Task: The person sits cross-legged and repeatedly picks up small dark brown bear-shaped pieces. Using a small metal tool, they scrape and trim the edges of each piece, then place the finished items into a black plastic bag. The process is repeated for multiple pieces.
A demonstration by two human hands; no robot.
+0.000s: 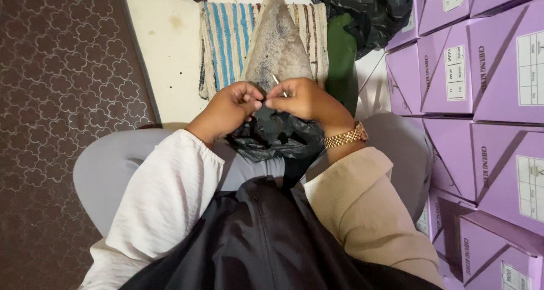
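My left hand [229, 109] and my right hand [303, 100] meet over my lap, fingertips nearly touching. The right hand pinches a thin metal needle [276, 81] that sticks up between the fingers. The left hand pinches something small and dark at the fingertips; I cannot make out what. Under both hands lies a crumpled black piece of material [275, 137] on my grey trousers. A grey cone-shaped piece [276, 46] rises just beyond the hands. A gold watch [345, 137] sits on my right wrist.
A striped blue and white cloth [226, 37] lies on the pale floor ahead. Several purple boxes [481, 69] are stacked at the right. A black plastic bag [362, 9] sits top right, with a green object [341, 57] below it. A patterned brown mat [62, 97] covers the left.
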